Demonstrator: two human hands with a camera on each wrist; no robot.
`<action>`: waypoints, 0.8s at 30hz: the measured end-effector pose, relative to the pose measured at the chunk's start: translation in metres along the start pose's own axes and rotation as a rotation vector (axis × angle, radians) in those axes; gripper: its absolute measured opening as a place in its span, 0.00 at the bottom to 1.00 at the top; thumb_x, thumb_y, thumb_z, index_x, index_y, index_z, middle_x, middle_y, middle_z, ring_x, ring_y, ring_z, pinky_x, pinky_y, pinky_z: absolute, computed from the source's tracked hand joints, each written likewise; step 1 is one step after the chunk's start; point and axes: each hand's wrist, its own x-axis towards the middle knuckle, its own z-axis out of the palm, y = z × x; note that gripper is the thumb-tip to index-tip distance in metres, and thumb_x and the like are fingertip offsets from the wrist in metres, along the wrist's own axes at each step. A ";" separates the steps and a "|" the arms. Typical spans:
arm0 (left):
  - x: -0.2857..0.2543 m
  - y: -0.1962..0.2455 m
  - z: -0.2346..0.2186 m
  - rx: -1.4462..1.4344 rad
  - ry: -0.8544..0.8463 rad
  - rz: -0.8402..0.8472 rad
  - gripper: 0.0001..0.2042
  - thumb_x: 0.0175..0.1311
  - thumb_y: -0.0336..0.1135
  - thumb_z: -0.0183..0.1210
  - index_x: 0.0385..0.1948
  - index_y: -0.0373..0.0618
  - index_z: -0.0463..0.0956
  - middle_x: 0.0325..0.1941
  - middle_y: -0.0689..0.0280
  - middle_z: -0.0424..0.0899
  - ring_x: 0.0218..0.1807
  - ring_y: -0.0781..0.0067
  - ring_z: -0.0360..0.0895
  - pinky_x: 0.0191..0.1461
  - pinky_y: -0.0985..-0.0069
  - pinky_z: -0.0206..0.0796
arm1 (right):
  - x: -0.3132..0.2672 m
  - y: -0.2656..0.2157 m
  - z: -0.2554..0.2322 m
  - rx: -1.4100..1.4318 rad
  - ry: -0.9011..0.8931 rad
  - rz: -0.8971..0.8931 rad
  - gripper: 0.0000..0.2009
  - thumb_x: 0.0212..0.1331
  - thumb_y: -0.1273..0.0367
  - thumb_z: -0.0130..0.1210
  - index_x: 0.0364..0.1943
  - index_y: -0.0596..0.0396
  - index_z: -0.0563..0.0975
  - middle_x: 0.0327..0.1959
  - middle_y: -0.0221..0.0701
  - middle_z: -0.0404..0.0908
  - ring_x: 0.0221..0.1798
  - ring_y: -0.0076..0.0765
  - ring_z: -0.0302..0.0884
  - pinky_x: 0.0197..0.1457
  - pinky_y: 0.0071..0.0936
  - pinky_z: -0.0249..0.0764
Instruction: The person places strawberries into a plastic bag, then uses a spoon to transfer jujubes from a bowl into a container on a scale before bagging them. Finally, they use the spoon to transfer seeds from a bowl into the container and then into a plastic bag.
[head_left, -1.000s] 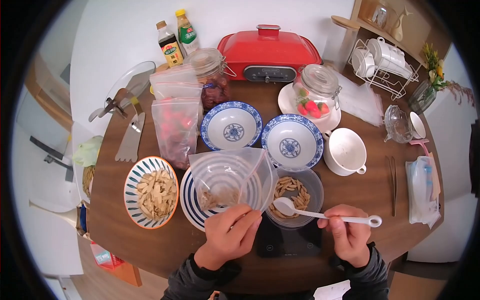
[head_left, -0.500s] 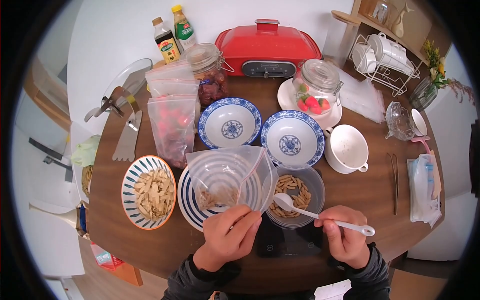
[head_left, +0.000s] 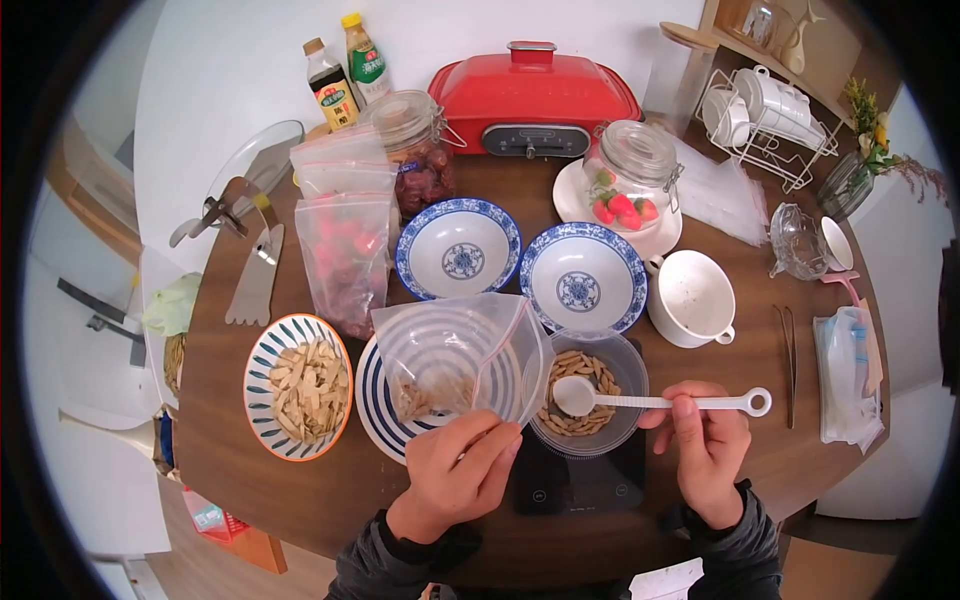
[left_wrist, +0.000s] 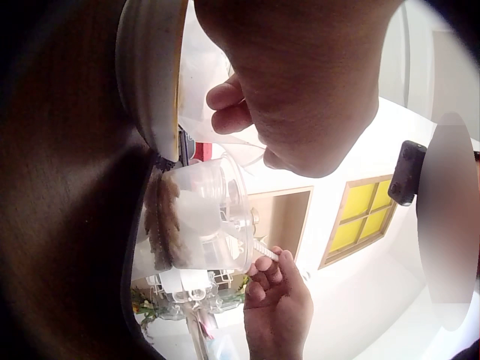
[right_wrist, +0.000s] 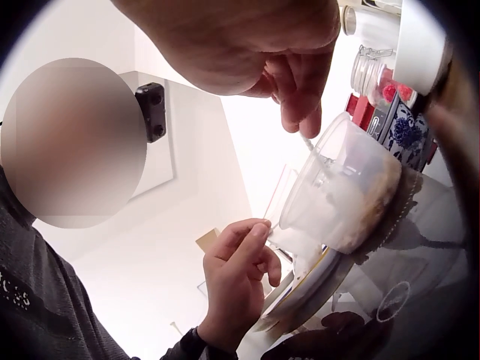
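Over the clear plastic tub [head_left: 628,372], my right hand [head_left: 710,450] pinches the handle of a white long-handled spoon [head_left: 575,396]. The spoon's bowl is inside the tub's outline, above a layer of tan, finger-shaped pieces [head_left: 603,378]. The tub sits on a black scale [head_left: 580,492]. At the tub's left, my left hand [head_left: 455,475] pinches the edge of a clear zip bag [head_left: 440,345], which leans open over a blue-striped plate [head_left: 375,410]. Some light brown bits [head_left: 425,398] lie low in the bag. In the right wrist view the spoon dips into the tub's mouth.
An oval bowl of pale dried slices [head_left: 308,390] stands left of the plate. Two blue-patterned bowls [head_left: 428,245] and a white two-handled cup [head_left: 692,305] stand behind. Filled bags [head_left: 345,260], glass jars [head_left: 640,155] and a red cooker [head_left: 540,95] line the back. Tweezers [head_left: 790,370] lie right.
The right hand has turned the spoon: its handle dipped to the right half a second ago and is now nearly level, its bowl further right. The left hand and bag have stayed put.
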 end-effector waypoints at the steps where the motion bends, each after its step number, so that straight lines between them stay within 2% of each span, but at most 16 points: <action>1: 0.000 -0.001 0.000 -0.005 0.002 0.001 0.10 0.51 0.23 0.69 0.36 0.40 0.83 0.34 0.64 0.81 0.23 0.69 0.78 0.24 0.76 0.68 | 0.000 0.001 0.000 0.013 0.043 -0.030 0.08 0.74 0.73 0.49 0.48 0.66 0.75 0.32 0.37 0.85 0.26 0.19 0.75 0.28 0.16 0.72; 3: -0.001 0.000 -0.001 -0.005 0.009 0.001 0.10 0.51 0.23 0.69 0.36 0.40 0.83 0.34 0.64 0.81 0.23 0.69 0.78 0.24 0.76 0.68 | -0.002 -0.002 -0.002 0.015 0.064 -0.048 0.08 0.75 0.73 0.47 0.48 0.65 0.74 0.32 0.39 0.85 0.26 0.21 0.75 0.29 0.17 0.73; 5: -0.002 0.003 -0.003 -0.009 -0.035 -0.049 0.10 0.52 0.22 0.68 0.36 0.42 0.83 0.35 0.63 0.82 0.29 0.64 0.80 0.29 0.73 0.70 | -0.003 -0.004 -0.003 0.064 0.133 -0.107 0.09 0.76 0.71 0.45 0.48 0.65 0.73 0.33 0.40 0.85 0.26 0.23 0.75 0.30 0.19 0.74; 9: -0.003 0.002 -0.002 -0.021 -0.017 -0.047 0.10 0.52 0.22 0.68 0.36 0.42 0.83 0.35 0.63 0.82 0.28 0.65 0.80 0.28 0.74 0.70 | -0.008 -0.009 -0.001 0.142 0.183 -0.165 0.11 0.77 0.68 0.44 0.48 0.65 0.70 0.35 0.46 0.85 0.27 0.29 0.79 0.31 0.22 0.77; 10: -0.003 0.002 -0.002 -0.012 -0.018 -0.044 0.10 0.52 0.22 0.68 0.36 0.42 0.83 0.35 0.63 0.82 0.28 0.65 0.79 0.28 0.74 0.69 | -0.010 -0.011 -0.003 0.112 0.097 -0.211 0.10 0.77 0.68 0.43 0.49 0.64 0.68 0.36 0.49 0.85 0.27 0.32 0.81 0.31 0.24 0.78; 13: -0.003 0.002 -0.002 -0.003 -0.013 -0.035 0.09 0.52 0.22 0.68 0.36 0.42 0.83 0.35 0.64 0.81 0.27 0.66 0.79 0.27 0.75 0.69 | -0.008 -0.017 0.000 0.096 -0.158 -0.324 0.09 0.73 0.72 0.48 0.48 0.66 0.76 0.42 0.53 0.86 0.34 0.38 0.86 0.38 0.30 0.84; 14: -0.003 0.002 -0.002 -0.004 -0.009 -0.031 0.09 0.52 0.22 0.68 0.36 0.43 0.83 0.35 0.64 0.81 0.27 0.67 0.79 0.27 0.75 0.68 | -0.009 -0.019 -0.001 0.066 -0.222 -0.287 0.09 0.70 0.73 0.53 0.46 0.66 0.79 0.43 0.52 0.86 0.37 0.42 0.88 0.40 0.32 0.84; 15: -0.004 0.002 -0.001 -0.004 -0.009 -0.030 0.09 0.52 0.22 0.68 0.36 0.43 0.83 0.35 0.64 0.81 0.27 0.67 0.79 0.27 0.75 0.68 | -0.006 -0.020 -0.002 0.066 -0.221 -0.288 0.09 0.70 0.73 0.53 0.46 0.66 0.79 0.43 0.52 0.86 0.37 0.42 0.88 0.40 0.32 0.84; 17: -0.004 0.001 -0.001 -0.009 0.006 -0.024 0.09 0.53 0.22 0.68 0.36 0.43 0.83 0.35 0.64 0.81 0.26 0.67 0.78 0.26 0.75 0.68 | 0.000 -0.022 -0.005 -0.124 -0.310 -0.497 0.08 0.69 0.73 0.54 0.46 0.64 0.78 0.42 0.51 0.86 0.38 0.44 0.88 0.41 0.34 0.85; 18: -0.005 0.002 -0.001 -0.010 0.008 -0.027 0.09 0.53 0.22 0.68 0.36 0.43 0.83 0.35 0.64 0.81 0.26 0.67 0.78 0.26 0.75 0.68 | -0.003 -0.022 -0.003 -0.087 -0.221 -0.498 0.08 0.70 0.72 0.53 0.44 0.63 0.79 0.39 0.48 0.86 0.35 0.43 0.87 0.38 0.32 0.83; 19: -0.005 0.002 -0.001 -0.002 0.003 -0.028 0.09 0.53 0.22 0.67 0.36 0.43 0.83 0.35 0.64 0.81 0.26 0.66 0.78 0.26 0.75 0.68 | -0.006 -0.022 -0.005 -0.092 -0.223 -0.496 0.08 0.70 0.72 0.53 0.44 0.63 0.79 0.39 0.48 0.86 0.35 0.43 0.87 0.38 0.32 0.83; 21: -0.004 0.002 -0.001 -0.002 0.006 -0.026 0.09 0.53 0.22 0.67 0.36 0.42 0.83 0.35 0.64 0.81 0.26 0.66 0.78 0.26 0.74 0.68 | -0.010 -0.021 -0.012 -0.096 -0.042 -0.421 0.11 0.75 0.66 0.48 0.47 0.63 0.74 0.40 0.48 0.84 0.37 0.36 0.85 0.34 0.29 0.80; 22: -0.003 0.002 -0.001 -0.009 0.003 -0.030 0.08 0.54 0.22 0.67 0.36 0.42 0.83 0.35 0.64 0.81 0.26 0.66 0.78 0.26 0.74 0.68 | -0.009 -0.026 -0.009 -0.140 0.038 -0.371 0.12 0.76 0.65 0.48 0.45 0.63 0.73 0.38 0.43 0.82 0.37 0.32 0.82 0.33 0.25 0.76; 24: -0.002 0.002 -0.001 -0.015 0.002 -0.034 0.08 0.54 0.22 0.67 0.36 0.42 0.83 0.35 0.63 0.81 0.26 0.66 0.78 0.27 0.74 0.69 | -0.004 -0.028 -0.010 -0.242 0.043 -0.379 0.10 0.73 0.67 0.50 0.43 0.62 0.75 0.34 0.42 0.83 0.33 0.35 0.82 0.33 0.27 0.77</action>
